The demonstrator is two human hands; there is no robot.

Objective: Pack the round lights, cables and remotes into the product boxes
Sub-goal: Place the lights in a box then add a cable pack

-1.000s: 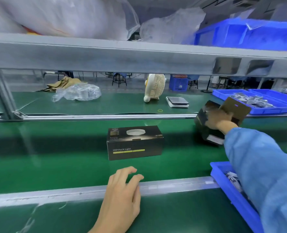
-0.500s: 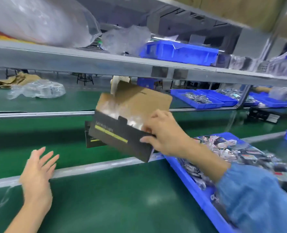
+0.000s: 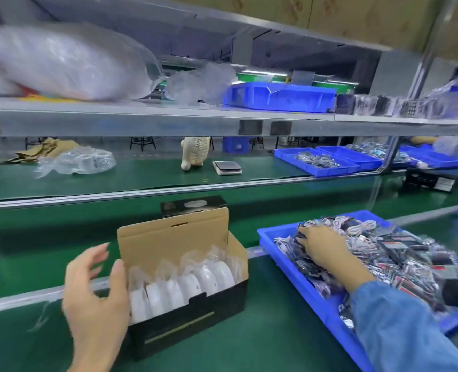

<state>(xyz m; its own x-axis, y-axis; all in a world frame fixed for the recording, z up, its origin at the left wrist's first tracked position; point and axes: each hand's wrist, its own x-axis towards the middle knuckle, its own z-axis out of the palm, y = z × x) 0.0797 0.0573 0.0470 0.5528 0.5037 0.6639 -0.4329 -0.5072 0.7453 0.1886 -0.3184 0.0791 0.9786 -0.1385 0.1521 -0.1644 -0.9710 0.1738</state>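
Observation:
An open product box, black outside and brown inside, stands on the near green bench with its lid up. Several round white lights in clear bags stand in a row inside it. My left hand is at the box's left end, fingers spread, thumb against the box's corner. My right hand reaches into a blue tray heaped with bagged cables and remotes; its fingertips are buried among the packets. A second, closed product box sits on the belt just behind the open one.
A steel rail separates the bench from the green belt. Beyond it are a small fan, a scale, a crumpled plastic bag and blue bins. A shelf overhead carries bags and a bin. Another black box lies far right.
My right hand carried the open box from the belt, set it on the near bench and went into the tray. My left hand came to the box's left end. The view swung right.

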